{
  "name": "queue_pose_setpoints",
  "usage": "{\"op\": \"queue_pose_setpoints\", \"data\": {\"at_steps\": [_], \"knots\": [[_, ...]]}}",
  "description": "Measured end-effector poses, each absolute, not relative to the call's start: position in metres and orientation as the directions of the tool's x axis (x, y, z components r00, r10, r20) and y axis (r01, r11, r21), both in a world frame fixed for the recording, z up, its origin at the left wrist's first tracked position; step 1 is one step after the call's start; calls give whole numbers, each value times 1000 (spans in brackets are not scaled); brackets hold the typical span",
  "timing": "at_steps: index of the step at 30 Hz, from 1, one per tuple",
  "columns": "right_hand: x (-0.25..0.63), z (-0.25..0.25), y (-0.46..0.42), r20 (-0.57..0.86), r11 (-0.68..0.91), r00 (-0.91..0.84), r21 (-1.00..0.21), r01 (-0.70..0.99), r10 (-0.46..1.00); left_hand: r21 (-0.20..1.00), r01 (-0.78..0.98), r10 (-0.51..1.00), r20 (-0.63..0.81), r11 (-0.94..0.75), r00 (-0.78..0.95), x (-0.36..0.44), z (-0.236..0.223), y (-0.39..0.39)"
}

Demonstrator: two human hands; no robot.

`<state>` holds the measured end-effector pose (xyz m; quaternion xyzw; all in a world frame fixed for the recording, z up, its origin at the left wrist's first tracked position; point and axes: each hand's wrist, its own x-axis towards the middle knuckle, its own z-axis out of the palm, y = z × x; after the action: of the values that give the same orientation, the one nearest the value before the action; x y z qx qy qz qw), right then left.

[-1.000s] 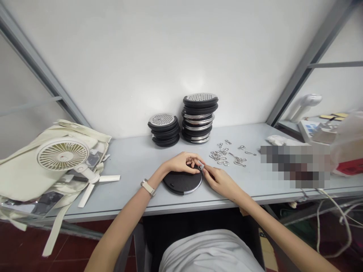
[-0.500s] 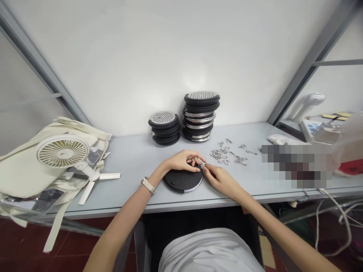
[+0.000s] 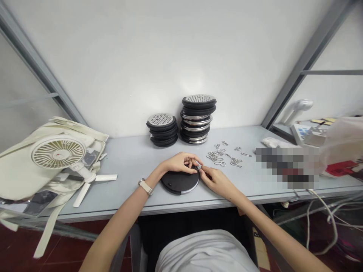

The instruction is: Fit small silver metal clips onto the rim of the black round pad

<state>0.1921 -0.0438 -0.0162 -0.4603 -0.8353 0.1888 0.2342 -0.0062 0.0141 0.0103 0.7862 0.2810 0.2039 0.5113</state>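
Note:
A black round disc [image 3: 178, 182] lies flat on the grey table [image 3: 133, 166] in front of me. My left hand [image 3: 179, 163] rests on its far edge with fingers curled down on it. My right hand [image 3: 214, 179] pinches a small metal piece, too small to name, at the disc's right rim, fingertips touching those of the left hand. A scatter of several small metal hooks and rings [image 3: 224, 155] lies just beyond my right hand.
Two stacks of black discs with perforated metal tops stand by the wall, a short one [image 3: 162, 129] and a taller one [image 3: 197, 118]. A cream desk fan [image 3: 58, 153] lies on a cream bag [image 3: 25, 170] at left. Cables [image 3: 326, 219] hang at right.
Both hands stay at the disc's right rim with small finger shifts. The view has drifted slightly, moving everything a little left.

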Motion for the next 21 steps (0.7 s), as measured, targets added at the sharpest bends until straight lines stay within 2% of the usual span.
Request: {"op": "queue_pose_setpoints", "data": {"at_steps": [9, 21], "knots": [[189, -16, -44, 241, 529, -471, -397, 750, 848, 917, 217, 652, 61, -336, 756, -7, 10, 14], [189, -20, -42, 250, 541, -480, -351, 765, 841, 915, 224, 659, 58, -336, 750, -6, 10, 15]]}}
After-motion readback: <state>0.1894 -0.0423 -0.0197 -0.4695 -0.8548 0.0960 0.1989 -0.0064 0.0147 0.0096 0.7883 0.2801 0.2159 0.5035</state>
